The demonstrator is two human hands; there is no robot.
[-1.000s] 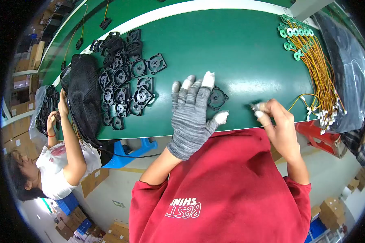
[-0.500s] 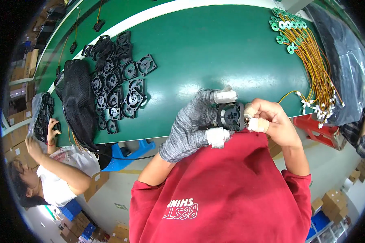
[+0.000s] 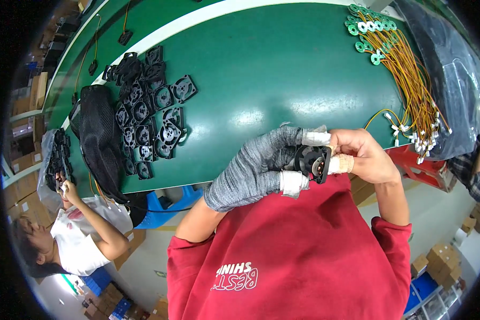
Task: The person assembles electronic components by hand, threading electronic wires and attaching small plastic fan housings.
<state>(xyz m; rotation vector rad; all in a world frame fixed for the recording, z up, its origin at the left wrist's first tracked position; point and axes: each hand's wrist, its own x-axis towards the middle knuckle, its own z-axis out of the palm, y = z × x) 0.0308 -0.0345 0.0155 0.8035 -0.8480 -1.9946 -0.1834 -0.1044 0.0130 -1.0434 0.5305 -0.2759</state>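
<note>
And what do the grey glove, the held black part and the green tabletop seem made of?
Grey glove: matte knit, judging by its streaky, fabric-like texture. Held black part: probably mostly plastic, fairly dull, from its dark thin rim; metal possible. Green tabletop: glossy, reflecting light; laminate or rubber sheet, unclear.

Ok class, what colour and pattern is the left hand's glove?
The glove is streaky light and dark grey, clearest in the head view.

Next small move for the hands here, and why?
Probably tilt the black fan frame slightly with the left hand, opening toward the eyes. That hand already grips it between taped thumb and fingers, and the right hand's fingertips are at its edge. Copper-coloured bits show inside, but at this slant I can't tell how they sit.
</note>
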